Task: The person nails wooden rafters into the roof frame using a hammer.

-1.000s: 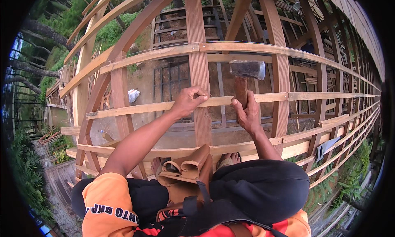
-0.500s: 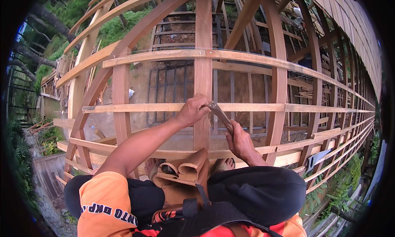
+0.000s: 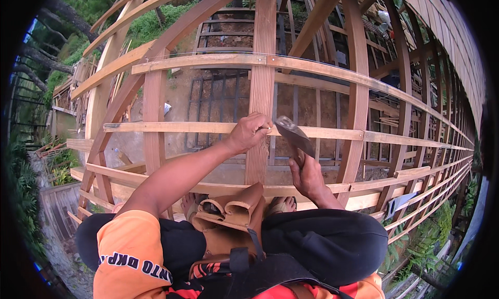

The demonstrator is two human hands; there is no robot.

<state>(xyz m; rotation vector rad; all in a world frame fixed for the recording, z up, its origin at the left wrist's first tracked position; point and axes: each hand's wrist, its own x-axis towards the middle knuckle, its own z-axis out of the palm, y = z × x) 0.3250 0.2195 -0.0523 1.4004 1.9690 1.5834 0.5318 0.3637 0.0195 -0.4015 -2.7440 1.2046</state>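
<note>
left hand pinches something small, probably a nail, against the horizontal batten to steady it; right hand wrapped round the hammer, head right beside it

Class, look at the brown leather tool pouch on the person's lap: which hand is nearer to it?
The right hand is nearer, just above the brown leather tool pouch, gripping a hammer. The left hand is higher, on the horizontal wooden batten.
</note>
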